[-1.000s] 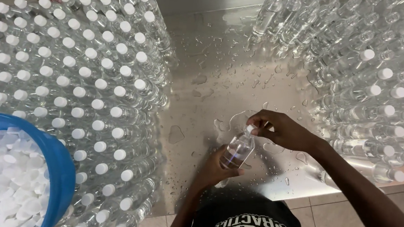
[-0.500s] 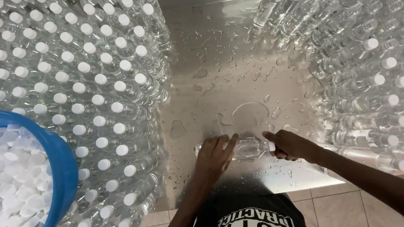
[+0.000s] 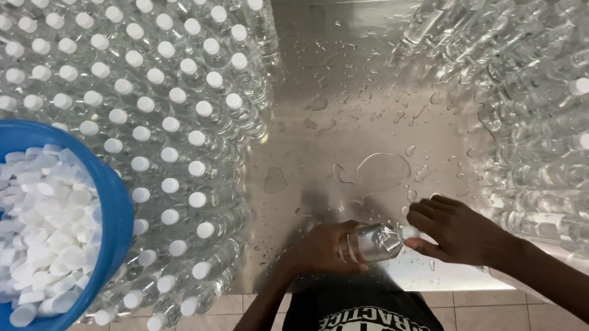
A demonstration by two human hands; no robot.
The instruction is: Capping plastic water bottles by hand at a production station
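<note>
Sideways, a clear plastic bottle [image 3: 377, 242] lies clamped in left hand [image 3: 326, 248] fingers, right hand [image 3: 457, 230] fingers pinching its white cap [image 3: 410, 233].

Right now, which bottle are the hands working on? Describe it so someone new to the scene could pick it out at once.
Start at the wet steel table, between the upright capped bottles and the stacked bottles. At its near edge, the left hand and right hand meet on one clear bottle. Only it lies sideways in hand, apart from both masses.
</note>
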